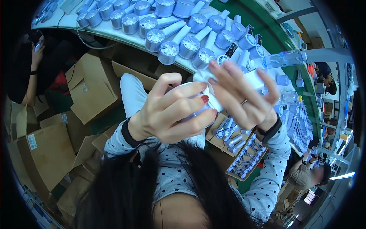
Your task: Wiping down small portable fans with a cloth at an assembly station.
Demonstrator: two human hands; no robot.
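Observation:
Close in front of my chest, my left hand (pixel 177 107) is closed around a pale white-and-lavender handheld fan (pixel 214 102). The fingers curl over its round part, and much of it is hidden. Beside it on the right, my right hand (pixel 244 93) is blurred by motion, its fingers stretched and apart over the fan. A white handle-like piece (pixel 255 79) shows behind those fingers; whether it belongs to the same fan I cannot tell. Just beyond both hands, several similar fans (pixel 169 51) with clear blades lie on the workbench.
The white workbench (pixel 143 45) curves along the far side. Plastic bottles (pixel 284 59) stand on its right. Open cardboard boxes (pixel 93 86) crowd the left; a carton of small fans (pixel 246 158) sits below right. Other people (pixel 28 70) are at left and right (pixel 307 173).

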